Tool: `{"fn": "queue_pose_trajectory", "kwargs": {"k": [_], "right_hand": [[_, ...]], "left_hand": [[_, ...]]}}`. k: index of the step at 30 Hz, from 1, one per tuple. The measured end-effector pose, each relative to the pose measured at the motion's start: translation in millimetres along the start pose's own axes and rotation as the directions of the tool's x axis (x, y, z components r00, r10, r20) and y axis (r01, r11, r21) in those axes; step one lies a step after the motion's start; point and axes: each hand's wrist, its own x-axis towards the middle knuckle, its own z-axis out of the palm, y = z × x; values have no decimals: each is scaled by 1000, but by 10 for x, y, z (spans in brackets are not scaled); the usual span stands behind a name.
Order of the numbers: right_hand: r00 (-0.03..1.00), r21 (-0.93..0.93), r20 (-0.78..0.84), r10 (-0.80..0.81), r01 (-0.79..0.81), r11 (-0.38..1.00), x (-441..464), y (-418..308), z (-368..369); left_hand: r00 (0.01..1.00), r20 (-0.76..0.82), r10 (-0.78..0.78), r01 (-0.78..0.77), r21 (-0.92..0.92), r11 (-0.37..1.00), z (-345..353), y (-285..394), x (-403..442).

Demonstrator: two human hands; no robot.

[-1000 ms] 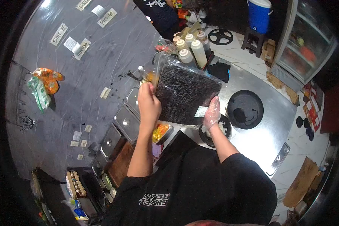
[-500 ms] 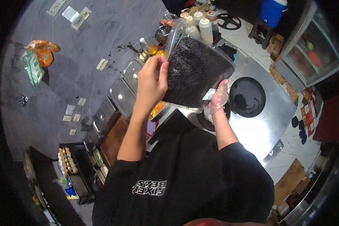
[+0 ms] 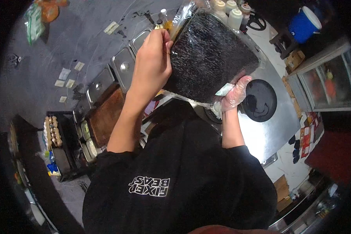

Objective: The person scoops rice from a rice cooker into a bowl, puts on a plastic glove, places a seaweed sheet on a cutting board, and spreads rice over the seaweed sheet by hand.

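A clear plastic pack of nori sheets [image 3: 210, 54], dark and square, is held up in front of my chest. My left hand [image 3: 154, 56] is bare and pinches the pack's left edge near the loose clear plastic at its top. In a clear plastic glove, my right hand [image 3: 237, 93] grips the lower right corner, thumb on the front face. Beside that thumb a small white packet [image 3: 224, 89] lies against the nori. The right fingers behind the pack are hidden.
A black round pan [image 3: 260, 100] sits on the steel counter [image 3: 257, 136] at right. Squeeze bottles [image 3: 235, 18] stand beyond the pack. Lidded steel containers [image 3: 123, 68] and a brown board [image 3: 107, 115] are at left. An egg tray [image 3: 52, 132] is farther left.
The view has shifted, and the nori pack appears slightly larger and higher. Both hands keep their hold on it.
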Motion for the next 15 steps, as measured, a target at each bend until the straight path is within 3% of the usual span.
{"fn": "queue_pose_trajectory", "kwargs": {"k": [3, 6, 9, 13, 15], "right_hand": [[999, 20, 38, 32, -33, 999, 2, -11, 97], [998, -6, 33, 50, -50, 999, -61, 1, 188], [997, -24, 44, 58, -57, 998, -54, 83, 131], [992, 13, 90, 92, -94, 996, -58, 115, 193], [994, -102, 50, 101, -95, 990, 3, 198, 85]], "left_hand": [[1000, -11, -5, 4, -66, 998, -71, -31, -72], [991, -50, -121, 112, -154, 982, -103, -31, -150], [991, -83, -108, 97, -129, 987, -138, -88, -186], [986, -69, -154, 135, -227, 965, -137, -154, -269], [982, -52, -180, 153, -328, 932, -138, -188, -330]]}}
